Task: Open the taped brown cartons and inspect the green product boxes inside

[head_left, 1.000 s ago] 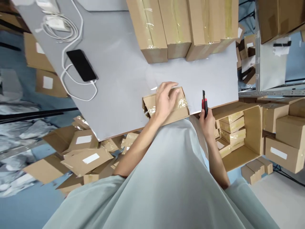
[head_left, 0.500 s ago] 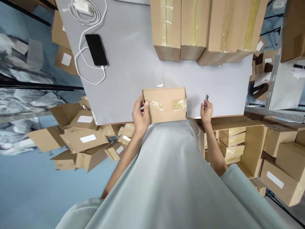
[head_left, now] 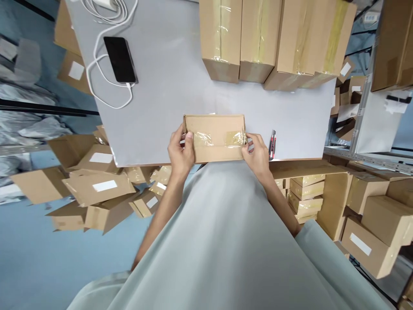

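Note:
A small cardboard box with clear tape across its top sits at the table's front edge, close to my body. My left hand grips its left end, thumb on the top face and fingers down the side. At the right end, my right hand has its fingers bent against the taped edge; the fingertips are partly hidden. Just right of that hand, a red and black utility knife lies on the grey table.
Several tall taped cartons stand along the back. A phone with a white cable lies at the left. Opened boxes are heaped on the floor left. Below the table's right side, a large carton holds small boxes.
My right hand has put the utility knife down on the table and moved left to the box's right end. My left hand keeps its grip. The whole view has shifted slightly.

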`<action>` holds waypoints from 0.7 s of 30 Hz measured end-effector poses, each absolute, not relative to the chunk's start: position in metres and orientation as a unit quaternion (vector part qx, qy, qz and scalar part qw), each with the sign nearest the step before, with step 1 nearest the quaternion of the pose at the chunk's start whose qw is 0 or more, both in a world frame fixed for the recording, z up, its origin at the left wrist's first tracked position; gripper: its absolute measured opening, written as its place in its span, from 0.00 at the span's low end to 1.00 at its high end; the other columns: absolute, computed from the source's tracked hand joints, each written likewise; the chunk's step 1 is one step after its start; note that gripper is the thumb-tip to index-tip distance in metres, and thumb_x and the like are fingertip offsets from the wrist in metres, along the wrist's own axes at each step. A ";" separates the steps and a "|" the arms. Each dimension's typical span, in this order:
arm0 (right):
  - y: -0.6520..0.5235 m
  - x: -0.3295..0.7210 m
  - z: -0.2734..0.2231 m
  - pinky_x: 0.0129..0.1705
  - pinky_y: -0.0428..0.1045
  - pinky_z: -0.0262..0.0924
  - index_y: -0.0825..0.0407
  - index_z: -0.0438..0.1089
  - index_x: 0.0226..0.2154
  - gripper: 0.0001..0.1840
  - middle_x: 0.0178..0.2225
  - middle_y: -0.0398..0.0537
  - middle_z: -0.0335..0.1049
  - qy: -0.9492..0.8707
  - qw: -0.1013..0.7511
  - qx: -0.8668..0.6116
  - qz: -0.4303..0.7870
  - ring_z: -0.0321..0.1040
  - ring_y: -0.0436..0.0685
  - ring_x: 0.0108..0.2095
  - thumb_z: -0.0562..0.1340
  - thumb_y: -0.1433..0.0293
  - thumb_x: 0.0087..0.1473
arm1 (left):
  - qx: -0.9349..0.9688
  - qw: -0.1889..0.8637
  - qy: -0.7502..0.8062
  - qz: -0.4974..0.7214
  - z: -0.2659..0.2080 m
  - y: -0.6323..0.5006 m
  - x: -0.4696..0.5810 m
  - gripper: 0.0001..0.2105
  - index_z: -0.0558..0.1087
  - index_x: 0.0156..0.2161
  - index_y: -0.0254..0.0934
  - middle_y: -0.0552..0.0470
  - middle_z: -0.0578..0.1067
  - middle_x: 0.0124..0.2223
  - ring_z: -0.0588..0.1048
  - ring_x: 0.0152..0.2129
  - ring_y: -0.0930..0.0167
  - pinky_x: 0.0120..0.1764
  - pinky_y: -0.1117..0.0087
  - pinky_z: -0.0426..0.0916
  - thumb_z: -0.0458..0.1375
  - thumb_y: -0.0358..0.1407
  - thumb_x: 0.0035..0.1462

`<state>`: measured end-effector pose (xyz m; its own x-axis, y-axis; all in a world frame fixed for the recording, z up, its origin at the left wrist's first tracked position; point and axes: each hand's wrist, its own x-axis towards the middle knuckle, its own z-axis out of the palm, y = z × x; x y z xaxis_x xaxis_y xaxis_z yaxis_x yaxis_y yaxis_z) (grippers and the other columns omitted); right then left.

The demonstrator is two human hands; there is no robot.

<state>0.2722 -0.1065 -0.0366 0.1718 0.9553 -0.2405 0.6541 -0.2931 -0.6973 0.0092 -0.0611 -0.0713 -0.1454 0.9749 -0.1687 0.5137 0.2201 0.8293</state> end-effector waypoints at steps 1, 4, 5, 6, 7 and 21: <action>-0.106 0.271 -0.035 0.48 0.51 0.73 0.51 0.74 0.61 0.24 0.60 0.55 0.77 -0.560 0.214 -0.729 0.331 0.78 0.57 0.46 0.58 0.74 0.66 | 0.539 0.365 0.691 0.315 -0.071 -0.061 0.009 0.35 0.78 0.67 0.42 0.37 0.80 0.63 0.80 0.59 0.56 0.61 0.56 0.78 0.52 0.65 0.73; -0.104 0.271 -0.028 0.48 0.51 0.71 0.51 0.74 0.59 0.20 0.59 0.55 0.77 -0.576 0.177 -0.736 0.310 0.77 0.56 0.42 0.57 0.74 0.69 | 0.534 0.362 0.694 0.320 -0.073 -0.061 0.009 0.35 0.80 0.66 0.42 0.38 0.81 0.60 0.80 0.58 0.56 0.61 0.55 0.78 0.53 0.66 0.72; -0.103 0.272 -0.027 0.48 0.51 0.70 0.50 0.75 0.58 0.18 0.58 0.54 0.77 -0.577 0.162 -0.741 0.303 0.77 0.56 0.40 0.57 0.72 0.70 | 0.532 0.362 0.695 0.322 -0.073 -0.061 0.009 0.35 0.80 0.65 0.42 0.38 0.81 0.60 0.80 0.58 0.56 0.61 0.55 0.77 0.53 0.67 0.72; -0.101 0.274 -0.026 0.48 0.51 0.70 0.50 0.75 0.56 0.15 0.57 0.53 0.77 -0.579 0.146 -0.745 0.298 0.76 0.56 0.39 0.57 0.70 0.72 | 0.530 0.363 0.695 0.324 -0.074 -0.060 0.009 0.36 0.80 0.65 0.42 0.38 0.81 0.59 0.80 0.58 0.56 0.62 0.55 0.77 0.53 0.67 0.71; -0.099 0.276 -0.026 0.47 0.51 0.69 0.49 0.75 0.54 0.13 0.55 0.52 0.77 -0.581 0.133 -0.747 0.295 0.76 0.56 0.38 0.57 0.68 0.74 | 0.528 0.364 0.694 0.326 -0.075 -0.060 0.009 0.36 0.80 0.65 0.42 0.38 0.81 0.59 0.80 0.58 0.56 0.62 0.55 0.77 0.54 0.67 0.71; -0.119 0.289 -0.050 0.51 0.53 0.75 0.47 0.80 0.53 0.22 0.49 0.53 0.81 -0.506 0.355 -0.694 0.370 0.79 0.60 0.48 0.52 0.59 0.78 | 0.512 0.377 0.675 0.375 -0.091 -0.053 0.001 0.34 0.81 0.65 0.38 0.39 0.82 0.61 0.81 0.56 0.60 0.60 0.62 0.77 0.60 0.63 0.70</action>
